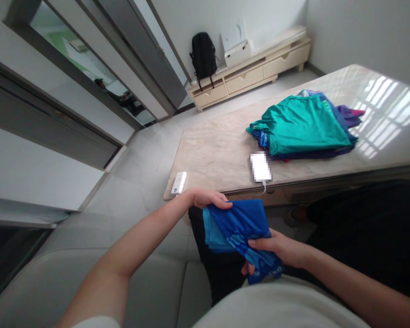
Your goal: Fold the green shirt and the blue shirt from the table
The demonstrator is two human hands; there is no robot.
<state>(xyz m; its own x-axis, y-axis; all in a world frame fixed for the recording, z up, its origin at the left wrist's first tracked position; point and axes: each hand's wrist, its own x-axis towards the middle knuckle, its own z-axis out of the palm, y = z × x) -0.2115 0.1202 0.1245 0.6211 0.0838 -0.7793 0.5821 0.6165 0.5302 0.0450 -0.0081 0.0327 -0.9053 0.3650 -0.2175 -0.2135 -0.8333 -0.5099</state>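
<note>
Over my lap I hold a blue folded garment (pixel 246 216), dark blue with a lighter blue layer at its left side and pale lettering near its lower end. My left hand (pixel 210 199) grips its upper left corner, thumb on top and the other fingers hidden underneath. Lower right, my right hand (pixel 278 248) is wrapped round the cloth, its thumb on the front and fingertips showing below. On the table beyond lies a pile of clothes with a teal shirt (pixel 304 123) on top; blue, purple and red edges stick out beneath it.
A white power bank (pixel 179 183) and a phone with a bright screen (pixel 260 167) and cable lie near the marble table's (pixel 212 150) front edge. Farther back, a low cabinet (pixel 246 79) carries a black backpack (pixel 204 53) and a white box. A grey sofa (pixel 150 287) is beneath me.
</note>
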